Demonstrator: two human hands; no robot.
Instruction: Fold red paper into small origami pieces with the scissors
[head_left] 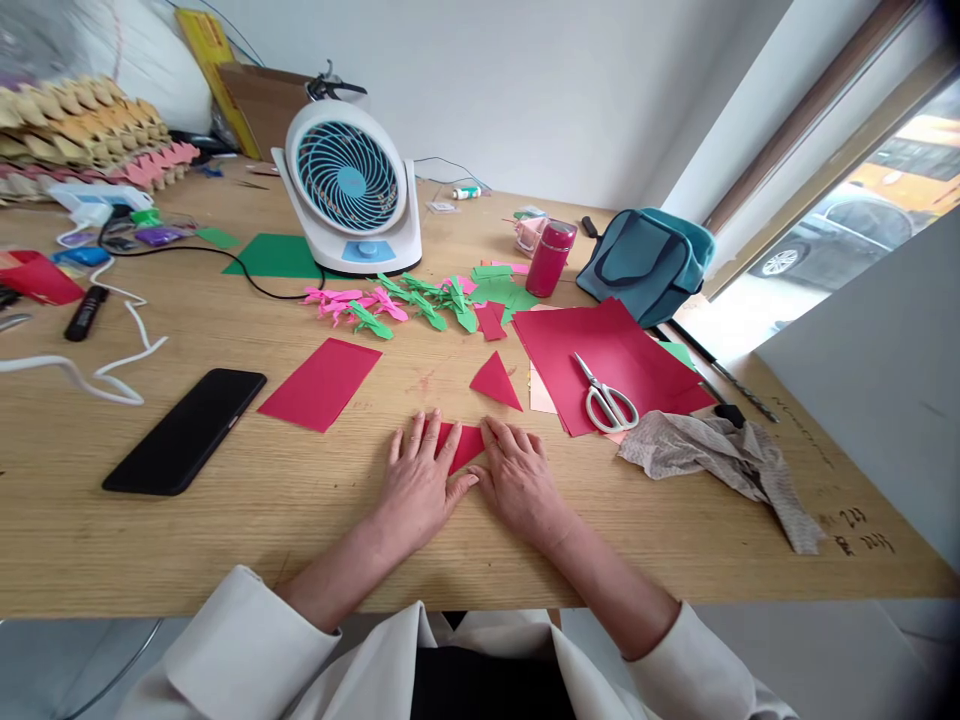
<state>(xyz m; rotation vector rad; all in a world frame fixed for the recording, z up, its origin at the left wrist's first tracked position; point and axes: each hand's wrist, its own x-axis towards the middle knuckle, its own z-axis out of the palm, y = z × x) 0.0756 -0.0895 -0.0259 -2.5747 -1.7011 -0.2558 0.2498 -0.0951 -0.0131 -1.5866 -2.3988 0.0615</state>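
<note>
A small piece of red paper (465,447) lies on the wooden table in front of me, partly covered by both hands. My left hand (420,475) presses flat on its left part, fingers stretched out. On its right end rests my right hand (517,475), also flat with extended fingers; the two thumbs nearly meet below the paper. Just beyond the hands is a folded red paper triangle (496,382). To the left lies a stack of red rectangular paper (322,385). Scissors with white handles (607,400) sit on large red sheets (540,340) at the right.
Pink and green folded paper figures (420,302) lie before a white fan (352,190). A black phone (187,430) is at left. A red bottle (551,258), a teal bag (645,262) and a crumpled cloth (720,455) stand or lie at right.
</note>
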